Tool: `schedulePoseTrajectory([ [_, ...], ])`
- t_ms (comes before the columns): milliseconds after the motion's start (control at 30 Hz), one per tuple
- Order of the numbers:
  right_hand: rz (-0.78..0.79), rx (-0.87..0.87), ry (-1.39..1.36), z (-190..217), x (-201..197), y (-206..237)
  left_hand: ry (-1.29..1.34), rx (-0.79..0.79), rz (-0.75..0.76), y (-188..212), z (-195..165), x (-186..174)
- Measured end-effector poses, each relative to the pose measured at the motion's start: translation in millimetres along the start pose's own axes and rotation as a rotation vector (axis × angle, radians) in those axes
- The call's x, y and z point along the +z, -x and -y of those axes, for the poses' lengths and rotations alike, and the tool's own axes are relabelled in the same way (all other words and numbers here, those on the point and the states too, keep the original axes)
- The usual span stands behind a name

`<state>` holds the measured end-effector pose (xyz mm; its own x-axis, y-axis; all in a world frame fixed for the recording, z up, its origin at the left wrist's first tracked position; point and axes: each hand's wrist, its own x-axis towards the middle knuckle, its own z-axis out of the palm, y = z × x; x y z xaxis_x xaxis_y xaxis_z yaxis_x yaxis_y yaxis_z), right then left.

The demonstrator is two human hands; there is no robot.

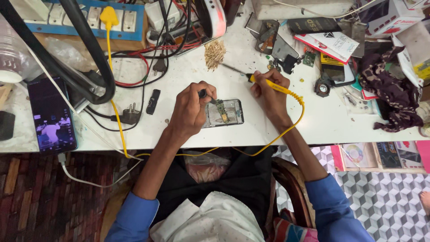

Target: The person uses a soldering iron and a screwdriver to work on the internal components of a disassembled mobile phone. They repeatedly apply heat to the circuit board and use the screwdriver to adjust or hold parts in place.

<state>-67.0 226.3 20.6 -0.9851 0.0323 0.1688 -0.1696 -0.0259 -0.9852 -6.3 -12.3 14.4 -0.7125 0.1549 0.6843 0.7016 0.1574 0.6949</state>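
Lap: nearest me I see a black apron (233,179) with a clear bag (207,166) tucked at the table edge, blue sleeves on both sides.
Left hand: my left hand (190,110) is curled tight around a small dark tool (203,93), its tip down on the phone.
Phone: the opened phone (224,113) lies flat on the white table (322,125), between the two hands, its green board (221,110) showing; the left hand covers its left end.
Right hand: my right hand (268,94) is just beside the phone, fingers closed on the yellow iron (273,85); its metal tip points up and left, away from the phone.
Cord: the iron's yellow cord (293,121) loops down off the table edge and across my lap.
Left side: a lit phone (51,114) sits at the table's corner, a black plug (130,115) nearby.
Farther: a heap of thin sticks (215,54) lies beyond the iron tip.
Far edge: a blue switch board (85,18) on the left, boxes and a dark cloth (389,94) on the right.
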Motion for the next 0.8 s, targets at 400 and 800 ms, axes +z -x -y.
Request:
schedulePoseTrajectory([
  [400, 0.001, -0.014, 0.022, -6.6, -5.0, -2.1, -0.044, 0.045, 0.029, 4.3, 6.4, 4.9],
  [800, 0.073, 0.003, -0.003, -7.3, -7.2, -3.0, -0.013, 0.067, 0.034, 3.8, 4.0, 3.6],
])
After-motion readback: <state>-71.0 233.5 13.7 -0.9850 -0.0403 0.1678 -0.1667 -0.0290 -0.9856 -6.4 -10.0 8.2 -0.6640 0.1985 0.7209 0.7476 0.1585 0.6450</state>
